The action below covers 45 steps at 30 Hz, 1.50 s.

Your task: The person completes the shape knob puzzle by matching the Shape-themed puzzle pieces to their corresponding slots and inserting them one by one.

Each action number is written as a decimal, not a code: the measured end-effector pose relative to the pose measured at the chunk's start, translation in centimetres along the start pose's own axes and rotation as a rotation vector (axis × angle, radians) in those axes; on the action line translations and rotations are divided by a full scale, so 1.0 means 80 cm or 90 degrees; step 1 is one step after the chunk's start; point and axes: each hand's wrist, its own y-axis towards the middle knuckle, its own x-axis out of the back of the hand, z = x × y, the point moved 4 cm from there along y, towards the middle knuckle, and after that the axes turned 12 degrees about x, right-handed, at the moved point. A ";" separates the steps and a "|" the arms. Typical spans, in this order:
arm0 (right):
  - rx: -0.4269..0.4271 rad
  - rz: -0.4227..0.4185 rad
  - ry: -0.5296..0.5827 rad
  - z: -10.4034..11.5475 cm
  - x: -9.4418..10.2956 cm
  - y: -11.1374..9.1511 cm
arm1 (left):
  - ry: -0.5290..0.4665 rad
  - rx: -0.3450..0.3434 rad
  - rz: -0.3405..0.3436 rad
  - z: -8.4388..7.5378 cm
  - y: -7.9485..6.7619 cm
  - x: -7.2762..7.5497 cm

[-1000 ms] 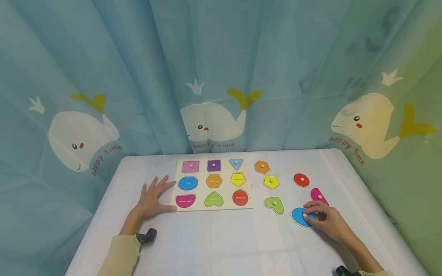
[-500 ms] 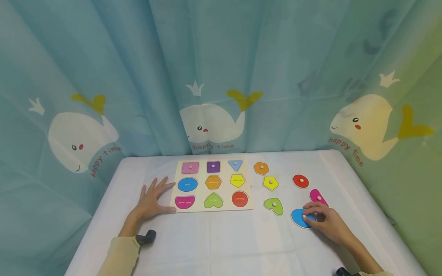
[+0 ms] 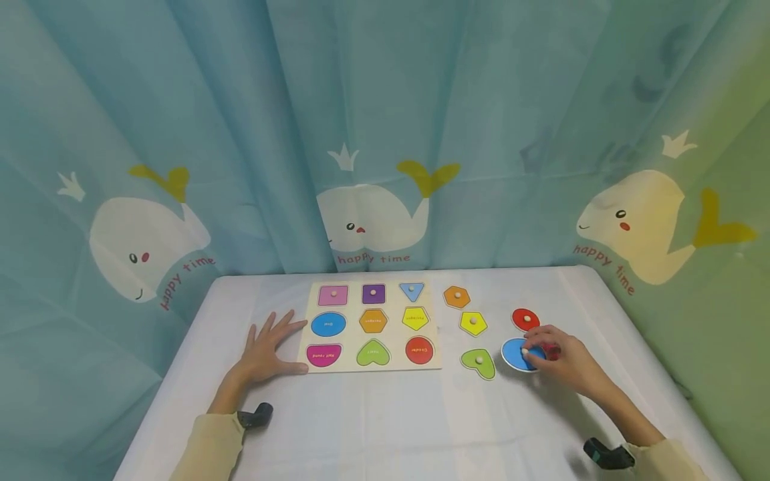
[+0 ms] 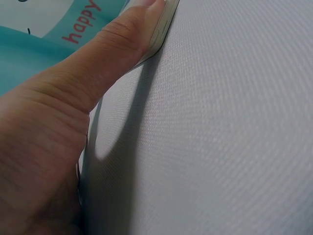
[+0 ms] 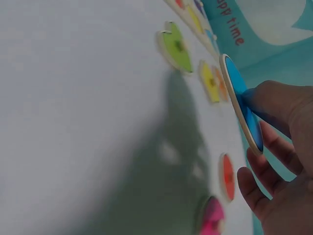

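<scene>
In the head view my right hand [image 3: 573, 364] pinches the small knob of a blue oval puzzle piece [image 3: 512, 354]. The right wrist view shows this oval [image 5: 237, 93] raised off the table, tilted, with its shadow below. My left hand [image 3: 265, 353] lies with spread fingers at the left edge of a cream shape puzzle board [image 3: 353, 339]. Its thumb [image 4: 124, 34] touches the board's near corner. Pink rectangle, purple square and light blue triangle pieces with knobs sit in the board's far row. The two nearer rows show printed shapes, including a blue oval [image 3: 328, 324].
Right of the board lie loose knobbed pieces: an orange hexagon [image 3: 456, 297], a yellow pentagon [image 3: 473, 323], a green heart [image 3: 478, 363] and a red circle [image 3: 525, 319]. A magenta half round [image 5: 212, 215] is mostly hidden under my right hand in the head view. A whale-print curtain [image 3: 499, 133] hangs behind.
My right hand has lifted the blue oval off the table and shifted it slightly away from me and left, over the magenta half round. The left hand stays at the board.
</scene>
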 end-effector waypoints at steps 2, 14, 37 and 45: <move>0.014 -0.010 0.003 0.002 0.005 0.013 | 0.002 0.000 0.001 -0.001 0.001 0.000; 0.033 -0.048 0.035 0.013 0.004 0.078 | 0.000 -0.012 -0.008 -0.004 0.000 -0.001; 0.009 -0.019 0.113 0.055 -0.062 0.171 | -0.001 -0.007 -0.007 0.000 -0.003 -0.001; 0.039 -0.015 0.145 0.080 -0.101 0.199 | 0.001 -0.005 -0.009 0.000 -0.004 0.000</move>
